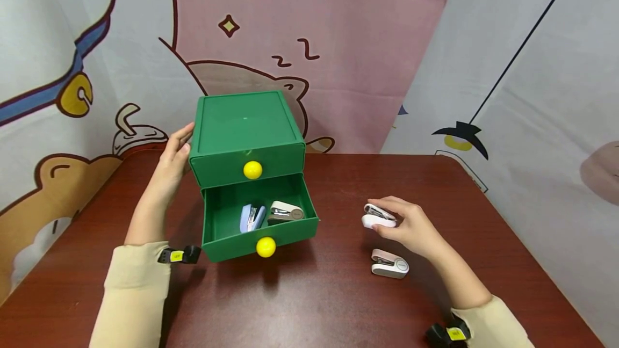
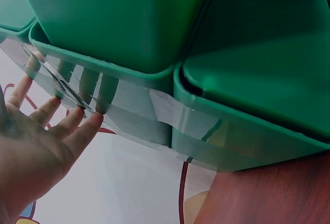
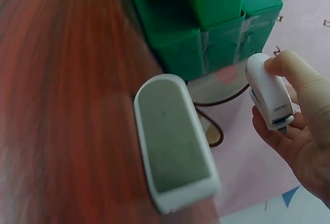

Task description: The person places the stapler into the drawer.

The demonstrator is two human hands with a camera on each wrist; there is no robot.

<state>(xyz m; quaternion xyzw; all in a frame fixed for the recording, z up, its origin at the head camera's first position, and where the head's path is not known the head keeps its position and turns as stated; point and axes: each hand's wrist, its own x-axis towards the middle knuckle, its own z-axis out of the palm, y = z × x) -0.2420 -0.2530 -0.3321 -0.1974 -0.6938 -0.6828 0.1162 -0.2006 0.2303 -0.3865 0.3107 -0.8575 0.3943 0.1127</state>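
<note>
My right hand [image 1: 411, 224] pinches a white mini stapler [image 1: 379, 219] between thumb and fingers, to the right of the green two-drawer cabinet [image 1: 246, 122]. In the right wrist view this stapler [image 3: 269, 87] shows its smooth white back. Another stapler [image 1: 389, 263], white and greyish, lies on the table just below that hand. My left hand [image 2: 41, 152] has its fingers extended against the cabinet's left side, over clear tape. The lower drawer [image 1: 227, 249] is pulled out and holds a light blue stapler [image 1: 246, 218] and a white-and-grey stapler [image 1: 286, 212].
The cabinet's upper drawer [image 1: 217, 172] is closed, with a yellow knob [image 1: 252, 169]. A second yellow knob [image 1: 266, 247] is on the lower drawer. All this stands on a reddish-brown table [image 1: 338, 305], with a cartoon-printed curtain [image 1: 362, 42] behind.
</note>
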